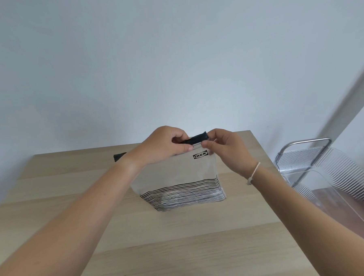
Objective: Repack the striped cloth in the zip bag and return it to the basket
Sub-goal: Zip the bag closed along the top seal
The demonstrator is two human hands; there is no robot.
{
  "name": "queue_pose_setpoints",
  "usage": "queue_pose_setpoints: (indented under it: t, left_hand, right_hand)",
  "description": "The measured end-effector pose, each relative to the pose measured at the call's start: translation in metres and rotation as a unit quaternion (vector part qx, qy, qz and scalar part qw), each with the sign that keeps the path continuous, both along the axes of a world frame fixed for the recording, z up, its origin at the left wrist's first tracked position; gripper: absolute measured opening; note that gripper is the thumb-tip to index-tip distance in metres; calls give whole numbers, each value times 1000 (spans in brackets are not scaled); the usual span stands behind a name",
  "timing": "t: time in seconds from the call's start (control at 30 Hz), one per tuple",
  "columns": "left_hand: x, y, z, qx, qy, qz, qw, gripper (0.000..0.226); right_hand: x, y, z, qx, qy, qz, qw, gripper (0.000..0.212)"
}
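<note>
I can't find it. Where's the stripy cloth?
The striped cloth sits low inside the zip bag, mid-table in the head view, beneath both hands.

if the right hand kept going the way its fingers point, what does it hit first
The right hand points left along the black zip strip of the zip bag, so it would probably meet the left hand gripping that same strip, though depth is unclear.
</note>
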State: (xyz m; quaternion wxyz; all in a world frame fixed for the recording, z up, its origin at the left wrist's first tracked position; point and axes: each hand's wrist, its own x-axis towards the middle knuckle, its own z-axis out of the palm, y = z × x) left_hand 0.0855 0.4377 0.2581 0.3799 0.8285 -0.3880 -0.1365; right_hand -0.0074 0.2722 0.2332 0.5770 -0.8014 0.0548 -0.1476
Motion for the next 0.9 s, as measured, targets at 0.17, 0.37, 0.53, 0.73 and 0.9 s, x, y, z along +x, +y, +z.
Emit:
queue_pose_setpoints:
  t: [0.17,0.37,0.53,0.73,0.9]
  left_hand:
    - [-1,-1,1,2,8,5,1000,17]
    - [0,0,3,-1,10,14,1000,19]
    - [0,-1,0,15,12,19,1000,14]
    - [-2,-3,2,13,30,12,999,11]
    - [-2,-4,1,6,8,19,1000,13]
  right_hand:
    - [2,3,1,-24,-16,-15,999,27]
    - [0,3,3,15,-7,-19,1000,17]
    - [-2,2,2,26,25,2,999,13]
    - [-2,2,2,48,28,16,998,20]
    - [-1,3,3,46,13,1,999,30]
